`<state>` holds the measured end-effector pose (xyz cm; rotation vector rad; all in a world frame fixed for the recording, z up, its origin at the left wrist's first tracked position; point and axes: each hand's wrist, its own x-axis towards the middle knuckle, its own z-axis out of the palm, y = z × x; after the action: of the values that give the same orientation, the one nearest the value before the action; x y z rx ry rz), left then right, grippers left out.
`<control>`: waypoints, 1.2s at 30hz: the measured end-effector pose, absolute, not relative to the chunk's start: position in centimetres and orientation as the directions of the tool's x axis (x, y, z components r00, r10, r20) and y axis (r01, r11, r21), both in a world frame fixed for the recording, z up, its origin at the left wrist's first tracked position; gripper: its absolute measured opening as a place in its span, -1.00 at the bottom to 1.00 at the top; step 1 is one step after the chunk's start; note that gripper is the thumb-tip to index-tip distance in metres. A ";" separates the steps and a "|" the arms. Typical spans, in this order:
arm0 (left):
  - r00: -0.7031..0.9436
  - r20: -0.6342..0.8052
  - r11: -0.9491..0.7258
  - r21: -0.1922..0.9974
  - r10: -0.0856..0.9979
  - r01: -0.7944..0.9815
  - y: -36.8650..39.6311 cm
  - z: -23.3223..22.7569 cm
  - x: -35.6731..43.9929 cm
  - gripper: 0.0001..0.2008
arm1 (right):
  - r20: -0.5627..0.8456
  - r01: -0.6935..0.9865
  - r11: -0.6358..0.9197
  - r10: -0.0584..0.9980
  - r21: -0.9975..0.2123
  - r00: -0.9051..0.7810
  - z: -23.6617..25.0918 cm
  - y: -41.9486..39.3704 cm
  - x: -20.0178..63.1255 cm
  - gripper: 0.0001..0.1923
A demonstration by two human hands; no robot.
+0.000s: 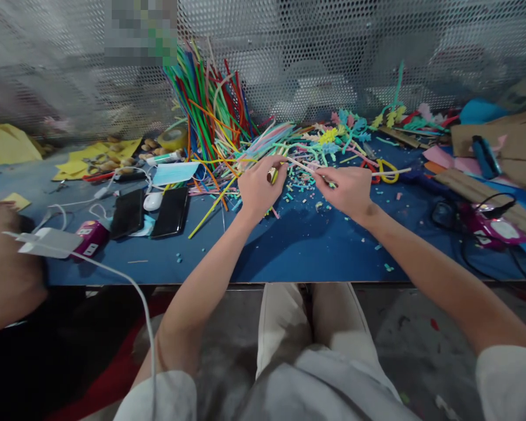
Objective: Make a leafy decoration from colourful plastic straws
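My left hand (258,188) and my right hand (347,189) are held over the blue table (298,245), both pinching one pale pipe cleaner (298,166) that runs between them and on to the right. The left fingers also hold a small dark, shiny piece (272,175) at its end. Just behind the hands lies a heap of coloured pipe cleaners (214,111), fanned up against the mesh wall, and cut coloured bits (302,175) are scattered on the table.
Two black phones (151,213), a white mouse (152,202), a face mask (175,172) and a charger with cable (48,241) lie left. Yellow-handled scissors (388,171), brown cardboard (499,146) and a pink device (493,228) lie right. Another person's arm (4,263) is at far left.
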<state>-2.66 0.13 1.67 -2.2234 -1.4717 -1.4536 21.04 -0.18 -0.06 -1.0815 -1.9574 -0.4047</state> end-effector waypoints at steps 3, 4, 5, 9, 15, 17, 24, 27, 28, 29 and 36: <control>0.078 0.734 -0.516 0.393 0.675 0.762 0.1 1.7 -2.7 -0.76 | 0.817 0.809 0.581 0.507 -0.090 -0.273 -0.1 -0.2 21.0 -0.67; 0.076 0.730 -0.513 0.398 0.680 0.760 0.2 1.7 -2.7 -0.76 | 0.820 0.806 0.586 0.501 -0.087 -0.276 -0.1 -0.2 21.0 -0.67; 0.074 0.723 -0.510 0.407 0.686 0.758 0.2 1.6 -2.7 -0.75 | 0.820 0.803 0.590 0.499 -0.085 -0.281 -0.1 -0.2 21.0 -0.67; 0.064 0.690 -0.500 0.454 0.721 0.737 0.4 1.3 -2.8 -0.72 | 0.809 0.791 0.605 0.508 -0.090 -0.297 -0.2 -0.5 20.9 -0.67; 0.056 0.655 -0.500 0.515 0.753 0.697 0.3 1.6 -2.6 -0.67 | 0.798 0.787 0.611 0.515 -0.085 -0.313 -0.1 -0.7 20.9 -0.68; 0.052 0.640 -0.492 0.534 0.767 0.688 0.3 1.6 -2.6 -0.64 | 0.792 0.790 0.606 0.524 -0.090 -0.312 -0.1 -0.7 20.8 -0.67; 0.073 0.576 -0.489 0.612 0.814 0.622 0.6 1.4 -2.7 -0.60 | 0.748 0.797 0.594 0.576 -0.106 -0.330 0.1 -0.9 20.8 -0.67; 0.065 0.563 -0.479 0.630 0.824 0.611 0.6 1.3 -2.8 -0.61 | 0.736 0.797 0.598 0.576 -0.084 -0.355 0.2 -0.9 20.9 -0.66; 0.062 0.562 -0.477 0.632 0.825 0.610 0.6 1.3 -2.8 -0.62 | 0.734 0.797 0.599 0.576 -0.080 -0.360 0.3 -0.9 20.9 -0.66; 0.061 0.564 -0.478 0.632 0.824 0.611 0.5 1.3 -2.8 -0.64 | 0.729 0.796 0.600 0.579 -0.078 -0.365 0.3 -0.9 21.0 -0.66; 0.103 0.602 -0.483 0.514 0.792 0.709 0.1 1.6 -2.6 -0.75 | 0.714 0.777 0.627 0.572 -0.062 -0.404 0.8 -0.9 21.2 -0.68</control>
<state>-2.63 0.14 1.65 -2.4010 -1.6409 -1.4202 21.21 -0.95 0.77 -1.0517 -2.1270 -0.3639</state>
